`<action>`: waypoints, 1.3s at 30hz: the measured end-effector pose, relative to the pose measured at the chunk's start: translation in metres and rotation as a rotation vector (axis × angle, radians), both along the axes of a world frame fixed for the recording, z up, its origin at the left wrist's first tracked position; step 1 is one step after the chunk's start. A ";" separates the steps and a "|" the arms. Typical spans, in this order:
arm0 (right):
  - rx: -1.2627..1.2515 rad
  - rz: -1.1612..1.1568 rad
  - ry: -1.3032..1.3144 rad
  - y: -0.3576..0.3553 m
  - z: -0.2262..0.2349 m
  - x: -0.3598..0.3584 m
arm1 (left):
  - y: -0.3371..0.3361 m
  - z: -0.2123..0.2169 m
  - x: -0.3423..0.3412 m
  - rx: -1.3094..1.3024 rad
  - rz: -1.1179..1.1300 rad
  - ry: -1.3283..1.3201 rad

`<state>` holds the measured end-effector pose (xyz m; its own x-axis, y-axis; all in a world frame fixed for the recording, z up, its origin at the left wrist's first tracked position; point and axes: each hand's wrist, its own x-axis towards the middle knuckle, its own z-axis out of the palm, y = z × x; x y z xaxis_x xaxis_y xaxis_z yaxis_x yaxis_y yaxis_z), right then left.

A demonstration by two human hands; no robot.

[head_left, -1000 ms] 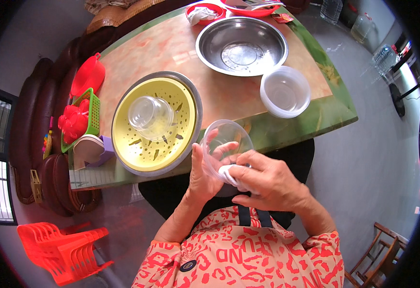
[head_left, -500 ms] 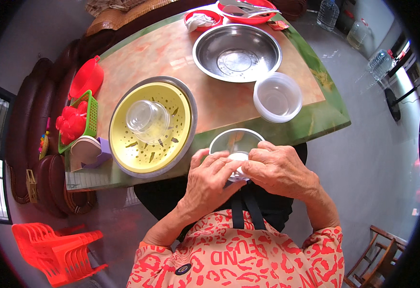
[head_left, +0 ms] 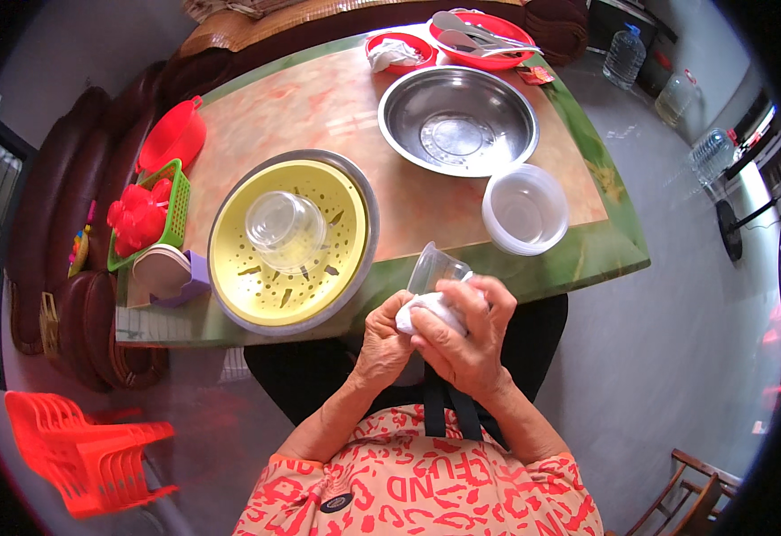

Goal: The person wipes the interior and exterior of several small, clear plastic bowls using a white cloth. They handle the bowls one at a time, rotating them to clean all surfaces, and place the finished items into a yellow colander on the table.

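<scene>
We see our right hand [head_left: 469, 332] with its fingers curled over a crumpled white cloth [head_left: 426, 313], pressing that soft wad against the side of a small clear plastic cup [head_left: 435, 268]. Our left hand [head_left: 383, 344] wraps the cloth and the base of the cup from the other side, thumb up along the wad, so both hands grip cup and cloth together. The cup is thin, smooth and see-through, tilted with its open mouth toward the table, held just off the near edge of the glossy green-bordered marbled table [head_left: 587, 259]. Beyond the fingers, to the left, a perforated round yellow plastic colander [head_left: 256, 277] sits in a metal basin, with an upturned clear plastic bowl [head_left: 285, 228] inside it. To the right stands a stack of translucent round plastic containers [head_left: 526, 213], and farther off a shiny wide steel bowl [head_left: 458, 132].
</scene>
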<state>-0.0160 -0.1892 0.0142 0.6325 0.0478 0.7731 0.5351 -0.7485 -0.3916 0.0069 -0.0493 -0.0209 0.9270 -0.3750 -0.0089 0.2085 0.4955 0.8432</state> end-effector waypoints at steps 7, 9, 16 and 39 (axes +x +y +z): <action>0.400 0.127 0.335 -0.020 -0.011 0.043 | -0.002 -0.002 -0.001 0.117 -0.053 -0.018; 0.507 0.167 0.423 -0.026 -0.014 0.049 | -0.003 -0.001 -0.002 0.166 -0.059 -0.002; 0.127 0.193 0.219 -0.019 0.000 0.026 | 0.006 0.004 -0.002 0.172 -0.180 -0.023; 0.019 0.258 0.205 -0.020 0.016 -0.001 | 0.018 0.007 -0.019 0.006 -0.190 0.081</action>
<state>-0.0171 -0.2089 0.0298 0.7442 0.2137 0.6329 0.6145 -0.5904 -0.5232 -0.0124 -0.0314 -0.0141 0.8358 -0.5427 -0.0834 0.3653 0.4361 0.8224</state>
